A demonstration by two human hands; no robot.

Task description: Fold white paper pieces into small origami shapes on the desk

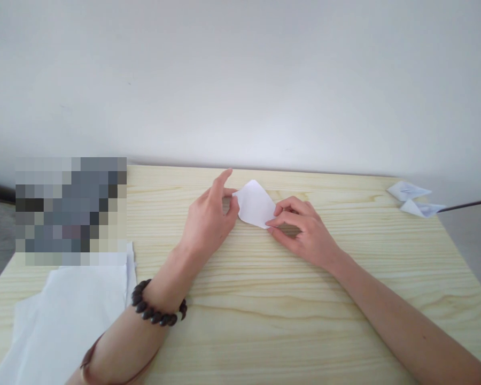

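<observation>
A small folded piece of white paper [255, 204] is held just above a light wooden table [288, 310], between both hands. My left hand [210, 219] pinches its left corner between thumb and a finger, the index finger raised. My right hand [302, 230] pinches the lower right corner with curled fingers. A dark bead bracelet [157, 310] circles my left wrist.
A stack of white paper sheets [64, 315] lies at the near left of the table. Two folded white paper shapes [412, 199] rest at the far right corner. A blurred-out patch covers the far left. A white wall stands behind the table.
</observation>
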